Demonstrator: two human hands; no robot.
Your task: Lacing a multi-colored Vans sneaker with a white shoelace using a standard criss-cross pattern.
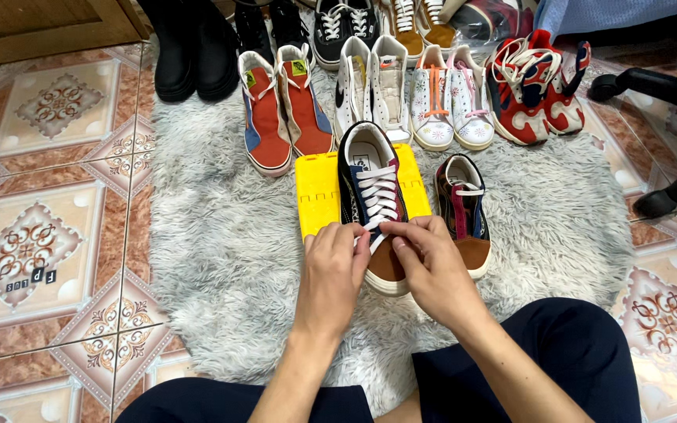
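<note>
Both hands, left hand point(331, 266) and right hand point(432, 262), pinch the white laces point(379, 196) of the navy sneaker point(370, 204). Upper rows look threaded (toe end unfinished), mid-rug point(221, 258).

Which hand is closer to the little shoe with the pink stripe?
Right. The right hand sits just left of the small shoe, nearly touching it. The left hand is farther left, beyond the dark sneaker.

Bare forearms without sleeves, no rings or watch showing, and dark navy trousers point(581, 352).

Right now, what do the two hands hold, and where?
Both the left hand and right hand pinch the white lace at its lowest rows, near the sneaker toe.
</note>
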